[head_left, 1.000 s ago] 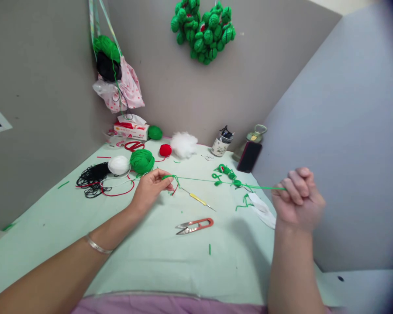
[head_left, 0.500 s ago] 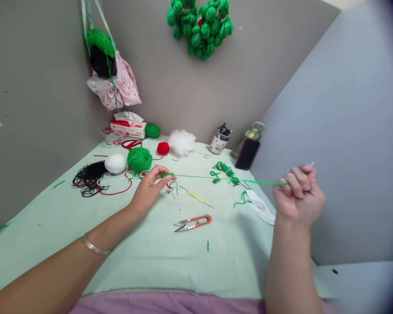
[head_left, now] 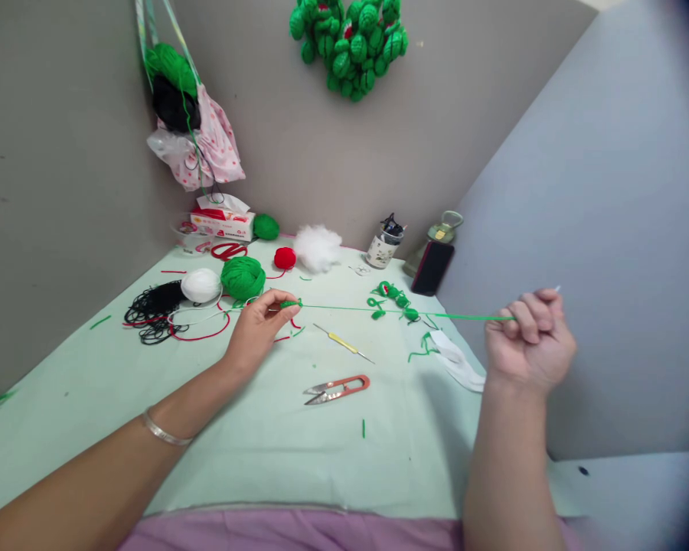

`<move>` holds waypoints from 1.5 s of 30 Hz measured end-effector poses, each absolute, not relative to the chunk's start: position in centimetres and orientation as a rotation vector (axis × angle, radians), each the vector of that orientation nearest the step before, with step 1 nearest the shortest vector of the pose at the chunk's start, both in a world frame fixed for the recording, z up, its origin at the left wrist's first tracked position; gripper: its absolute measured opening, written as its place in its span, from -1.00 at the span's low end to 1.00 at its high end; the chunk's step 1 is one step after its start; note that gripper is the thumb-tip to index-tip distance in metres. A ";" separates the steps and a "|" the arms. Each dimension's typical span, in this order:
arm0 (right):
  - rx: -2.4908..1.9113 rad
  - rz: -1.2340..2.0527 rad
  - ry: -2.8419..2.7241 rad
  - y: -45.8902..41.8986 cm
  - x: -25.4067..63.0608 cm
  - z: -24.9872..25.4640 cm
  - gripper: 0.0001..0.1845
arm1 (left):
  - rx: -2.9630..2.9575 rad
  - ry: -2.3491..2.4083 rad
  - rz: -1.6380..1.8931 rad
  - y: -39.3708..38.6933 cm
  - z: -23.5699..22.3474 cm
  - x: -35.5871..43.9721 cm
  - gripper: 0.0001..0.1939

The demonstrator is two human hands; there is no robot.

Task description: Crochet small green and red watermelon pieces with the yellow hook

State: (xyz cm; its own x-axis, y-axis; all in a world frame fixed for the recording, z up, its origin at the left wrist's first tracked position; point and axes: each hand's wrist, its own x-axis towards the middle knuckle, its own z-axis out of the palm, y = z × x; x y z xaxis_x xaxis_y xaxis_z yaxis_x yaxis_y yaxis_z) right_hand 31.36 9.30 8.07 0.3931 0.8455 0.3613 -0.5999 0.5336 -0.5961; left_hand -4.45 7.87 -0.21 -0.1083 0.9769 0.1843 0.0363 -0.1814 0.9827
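Note:
My left hand pinches a small green crocheted piece above the table's middle. From it a taut strand of green yarn runs right to my right hand, whose fingers are closed round the yarn. A thin pale tip pokes out above that fist; the rest of it is hidden. Below the strand lie a yellow-handled crochet hook and orange thread snips. Several small green crocheted pieces rest beyond the strand, near the middle right.
At left are black yarn, a white yarn ball and a green yarn ball. Behind stand a tissue box, white stuffing, a cup and a phone. A white strip lies at right.
My right hand has moved slightly right, drawing the yarn out further. My left hand has shifted a little left and turned, so more of the green piece shows.

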 end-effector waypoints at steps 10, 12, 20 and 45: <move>-0.535 0.887 -0.790 10.3 32.8 7.0 -0.88 | 1.271 1.102 1.459 7.8 -0.5 -4.1 -0.82; -0.603 0.924 -0.830 10.2 31.1 6.8 -0.94 | 1.262 1.014 1.486 7.5 -0.6 -3.7 -0.79; -1.017 1.166 -1.452 8.2 20.2 3.9 -0.80 | 1.432 0.872 1.376 5.7 -0.8 -2.4 -0.89; -1.053 0.836 -2.030 5.6 17.5 3.7 -0.87 | 1.603 0.898 1.471 5.8 -0.9 -2.2 -0.93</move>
